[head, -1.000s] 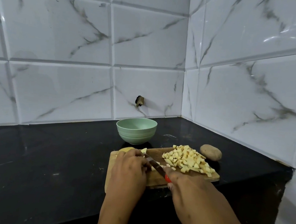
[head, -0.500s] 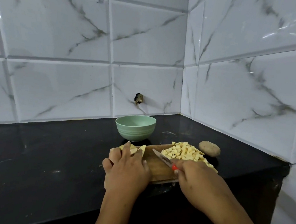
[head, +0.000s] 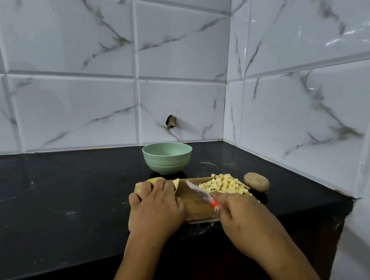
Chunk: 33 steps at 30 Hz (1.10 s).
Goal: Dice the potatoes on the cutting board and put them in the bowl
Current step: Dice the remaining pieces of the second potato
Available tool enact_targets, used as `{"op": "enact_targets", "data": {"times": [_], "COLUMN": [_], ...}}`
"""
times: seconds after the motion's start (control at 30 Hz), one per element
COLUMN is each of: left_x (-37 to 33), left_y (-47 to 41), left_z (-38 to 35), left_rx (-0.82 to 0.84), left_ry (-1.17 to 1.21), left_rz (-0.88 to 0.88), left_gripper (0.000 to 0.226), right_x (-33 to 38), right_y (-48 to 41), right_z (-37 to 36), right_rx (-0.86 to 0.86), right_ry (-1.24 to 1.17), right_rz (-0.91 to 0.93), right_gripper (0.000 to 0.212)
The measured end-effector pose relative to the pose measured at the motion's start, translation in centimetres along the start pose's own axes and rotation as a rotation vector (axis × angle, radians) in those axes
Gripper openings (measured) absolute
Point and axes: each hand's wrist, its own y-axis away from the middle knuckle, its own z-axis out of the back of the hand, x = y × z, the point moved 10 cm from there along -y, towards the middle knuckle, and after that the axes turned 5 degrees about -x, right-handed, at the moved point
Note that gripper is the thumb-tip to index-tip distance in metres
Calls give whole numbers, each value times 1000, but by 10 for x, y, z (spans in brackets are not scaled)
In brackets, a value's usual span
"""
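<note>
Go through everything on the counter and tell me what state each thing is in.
Bowl: upright, looks empty.
Cutting board: flat on the counter.
Diced potato: piled on the board's right side.
Peeled potato piece: undiced, held down by left hand.
Knife: gripped in right hand, blade over the board.
Whole potato: unpeeled, on the counter beside the board.

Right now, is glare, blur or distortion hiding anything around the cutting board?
Head view: the wide-angle lens bows the tile lines; glare streaks sit on the upper right wall tiles; the knife blade looks slightly smeared; the left hand covers most of the potato piece; diced potato, bowl and whole potato read clearly.
</note>
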Motion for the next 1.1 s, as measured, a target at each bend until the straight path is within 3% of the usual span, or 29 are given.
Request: {"op": "enact_targets", "data": {"times": [0.1, 0.3, 0.43, 0.57, 0.67, 0.8, 0.93, 1.1], "left_x": [0, -2, -4, -1, 4, 1, -1, 3], "left_y": [0, 4, 6, 8, 7, 6, 6, 4], "left_z": [2, 8, 14, 24, 24, 20, 20, 18], "left_rx": [-14, -60, -98, -146, -143, -116, -109, -130], "left_ry": [-5, 24, 54, 230, 350, 208, 198, 170], "left_rz": [-1, -26, -49, -54, -32, -38, -53, -37], "left_gripper": [29, 16, 13, 7, 18, 34, 19, 21], "right_x": [1, -9, -4, -16, -10, -4, -3, 9], "right_y": [2, 1, 4, 1, 2, -1, 0, 8], "right_z": [-8, 2, -5, -1, 1, 5, 6, 2], "right_rx": [68, -12, 51, 11, -4, -52, -77, -99], "right_ry": [-24, 25, -42, -28, -66, -4, 54, 56], "right_rz": [3, -27, -1, -45, -19, 2, 23, 71], "right_gripper": [36, 39, 37, 39, 40, 40, 41, 43]}}
